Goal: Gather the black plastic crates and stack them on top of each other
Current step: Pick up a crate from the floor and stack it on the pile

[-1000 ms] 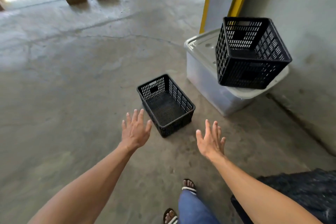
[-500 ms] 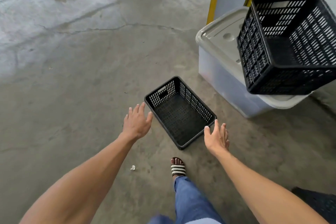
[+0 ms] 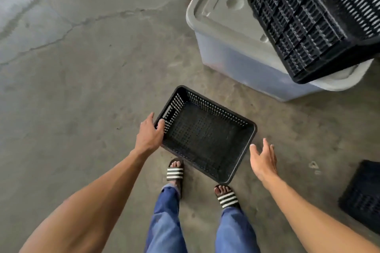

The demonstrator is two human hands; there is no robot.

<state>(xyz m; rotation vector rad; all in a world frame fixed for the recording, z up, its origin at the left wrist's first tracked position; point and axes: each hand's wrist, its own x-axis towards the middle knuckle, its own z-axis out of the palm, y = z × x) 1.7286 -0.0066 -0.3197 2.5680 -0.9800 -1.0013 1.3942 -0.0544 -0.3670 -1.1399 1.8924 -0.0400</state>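
Left hand [image 3: 151, 132] hooks its thumb over the short rim of the low black crate [image 3: 207, 133] on the concrete floor [image 3: 82, 88]; right hand [image 3: 263, 160], fingers spread and empty, nears the opposite end for a balanced two-handed lift.

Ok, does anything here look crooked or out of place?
Yes. The big crate sits tilted on the bin, its low corner hanging past the lid's edge, so it may slip. The small crate lies flat on the floor, left hand on its rim, right hand open beside it.
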